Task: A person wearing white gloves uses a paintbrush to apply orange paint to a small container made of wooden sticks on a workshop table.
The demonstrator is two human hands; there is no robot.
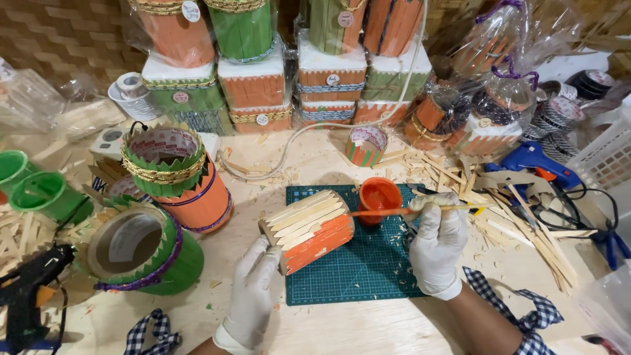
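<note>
My left hand (253, 289), in a white glove, grips the end of a small stick-covered cylinder (307, 230) lying on its side over a green cutting mat (355, 276). The cylinder's lower sticks are painted orange and its upper ones are bare wood. My right hand (437, 240), also gloved, holds a thin paintbrush (407, 210) whose tip points left toward the cylinder. Just behind the brush stands a small pot of orange paint (379, 197).
Finished orange and green stick containers (177, 174) stand at left. Wrapped ones (296, 72) are stacked at the back. Loose wooden sticks (519, 223) and a blue glue gun (536, 161) lie at right, a black glue gun (29, 289) at far left, green cups (39, 194) beyond it.
</note>
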